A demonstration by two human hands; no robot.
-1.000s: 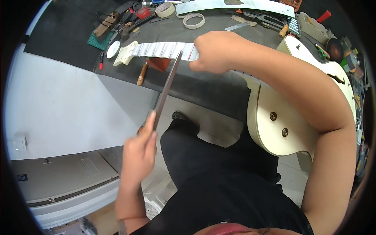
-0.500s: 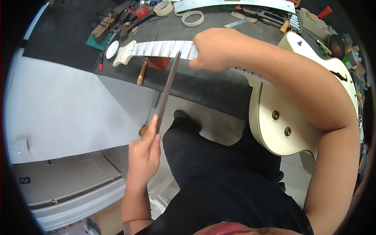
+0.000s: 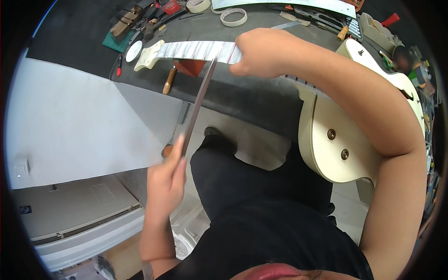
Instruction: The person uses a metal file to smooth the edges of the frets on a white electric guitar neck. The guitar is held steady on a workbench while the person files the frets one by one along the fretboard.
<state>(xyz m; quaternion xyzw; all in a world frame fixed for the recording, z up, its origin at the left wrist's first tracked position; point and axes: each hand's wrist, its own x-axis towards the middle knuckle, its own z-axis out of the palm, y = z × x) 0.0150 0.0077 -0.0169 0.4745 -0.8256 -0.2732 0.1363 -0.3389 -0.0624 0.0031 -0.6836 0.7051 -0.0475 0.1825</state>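
A cream electric guitar lies across the bench, its body [image 3: 322, 158] at the right and its headstock [image 3: 149, 56] at the left. Masking strips cover the fretboard [image 3: 198, 50] between the frets, with a red line across it near my right hand [image 3: 259, 51]. That hand is closed around the neck, its fingers partly hidden. My left hand [image 3: 165, 184], slightly blurred, grips a long grey file [image 3: 200, 95] with the forefinger stretched along it. The file's far tip rests at the fretboard's near edge, left of my right hand. A red support [image 3: 190, 67] sits under the neck.
A wooden-handled tool [image 3: 169, 80] lies by the bench's near edge. Left of the headstock are a white disc [image 3: 134, 51] and a red-and-black marker [image 3: 119, 65]. A tape roll [image 3: 233, 24] and many tools line the far side. A white panel [image 3: 84, 121] stands at the left.
My left hand has drawn the file a little back toward me and to the left. The right hand keeps its hold on the neck. The whole view has shifted slightly.
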